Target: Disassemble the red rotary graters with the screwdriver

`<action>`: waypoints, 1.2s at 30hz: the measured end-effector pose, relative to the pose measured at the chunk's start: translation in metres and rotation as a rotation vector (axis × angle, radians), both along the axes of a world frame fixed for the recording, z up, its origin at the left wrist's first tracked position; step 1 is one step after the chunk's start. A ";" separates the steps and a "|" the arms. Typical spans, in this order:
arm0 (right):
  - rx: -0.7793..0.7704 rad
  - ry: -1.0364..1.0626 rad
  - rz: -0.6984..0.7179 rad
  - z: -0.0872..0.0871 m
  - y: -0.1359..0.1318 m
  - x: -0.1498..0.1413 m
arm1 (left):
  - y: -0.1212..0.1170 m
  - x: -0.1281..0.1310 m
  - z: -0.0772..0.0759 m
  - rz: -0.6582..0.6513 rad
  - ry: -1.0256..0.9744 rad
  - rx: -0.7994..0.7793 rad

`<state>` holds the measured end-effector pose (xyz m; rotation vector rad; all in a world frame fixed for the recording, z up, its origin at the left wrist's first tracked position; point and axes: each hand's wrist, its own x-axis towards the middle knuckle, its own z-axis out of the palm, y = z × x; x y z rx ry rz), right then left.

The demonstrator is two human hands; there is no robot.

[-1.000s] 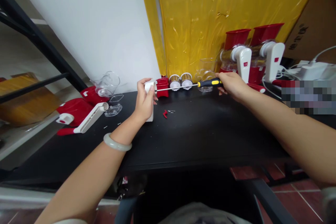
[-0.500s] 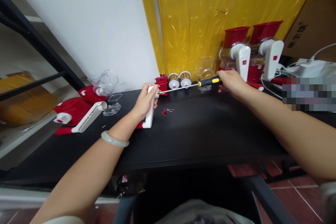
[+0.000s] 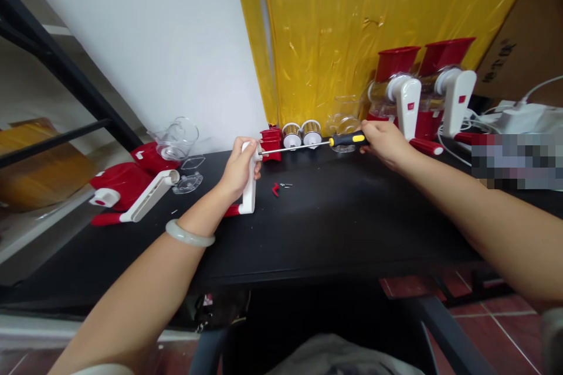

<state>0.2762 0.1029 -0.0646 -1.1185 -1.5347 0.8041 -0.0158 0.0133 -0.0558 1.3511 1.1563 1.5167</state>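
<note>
My left hand [image 3: 240, 173] is closed around a white crank handle [image 3: 249, 190] with a red grip, held upright over the black table. The fingers of my right hand [image 3: 382, 142] grip the end of a black and yellow screwdriver [image 3: 347, 139]. Its long shaft runs level to the left, and the tip meets the round socket at the top of the crank handle; whether a screw sits inside is hidden. On the table just right of the handle lie a small red plastic piece [image 3: 275, 189] and a few tiny screws [image 3: 285, 186].
Two drum graters [image 3: 408, 99] with red hoppers stand at the back right. Grater drums [image 3: 311, 133] and a red part [image 3: 271, 143] sit against the yellow-wrapped board [image 3: 316, 41]. At left are red bases [image 3: 125, 184], another crank handle [image 3: 149, 196] and clear plastic parts [image 3: 178, 137].
Both hands, with the crank handle and screwdriver, have shifted slightly left. The screwdriver tip stays at the handle's socket, and its yellow mark appears slightly turned.
</note>
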 end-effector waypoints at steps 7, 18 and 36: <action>0.117 -0.080 -0.010 0.003 -0.004 0.004 | 0.001 -0.002 -0.001 0.011 0.069 -0.011; 0.423 -0.118 -0.010 0.003 -0.001 0.009 | 0.001 0.000 0.000 0.025 0.030 -0.066; 0.642 -0.190 -0.072 0.004 -0.017 0.010 | -0.002 0.000 0.007 -0.014 -0.043 -0.115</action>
